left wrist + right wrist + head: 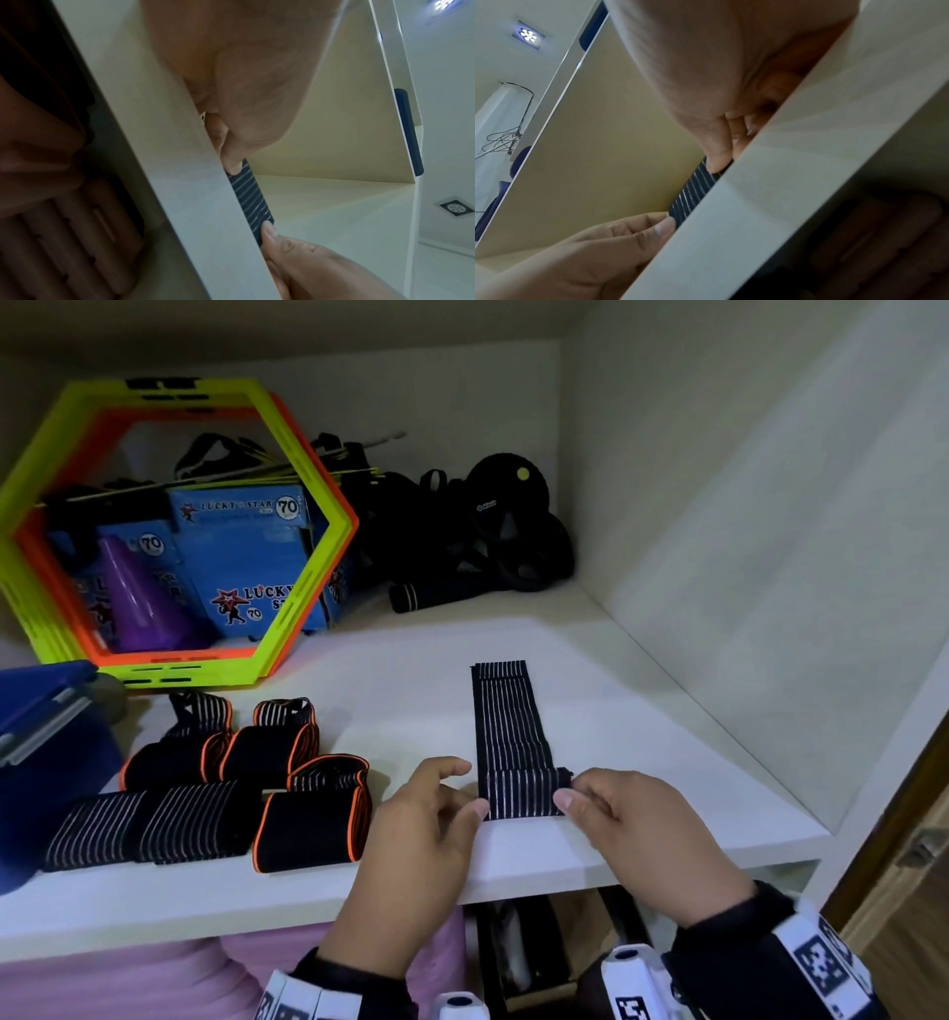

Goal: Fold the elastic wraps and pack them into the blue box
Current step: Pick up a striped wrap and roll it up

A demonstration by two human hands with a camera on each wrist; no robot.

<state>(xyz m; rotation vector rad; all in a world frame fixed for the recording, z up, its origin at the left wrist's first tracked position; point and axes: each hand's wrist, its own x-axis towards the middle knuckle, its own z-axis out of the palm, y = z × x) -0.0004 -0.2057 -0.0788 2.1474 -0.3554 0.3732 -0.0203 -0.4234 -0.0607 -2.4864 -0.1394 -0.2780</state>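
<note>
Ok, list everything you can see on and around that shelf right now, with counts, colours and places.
striped wrap: one, black with white stripes, flat on the shelf, near end folded
folded wraps: about six, black, some orange-edged, left of it
blue box: one, far left edge
hexagon rings: green and orange, upright at back left
Lucky Star boxes: blue, behind the rings
purple cone: one, inside the rings
black gear: pile, back right
shelf: white
left hand: pinches the wrap's near left corner
right hand: pinches its near right corner
</note>
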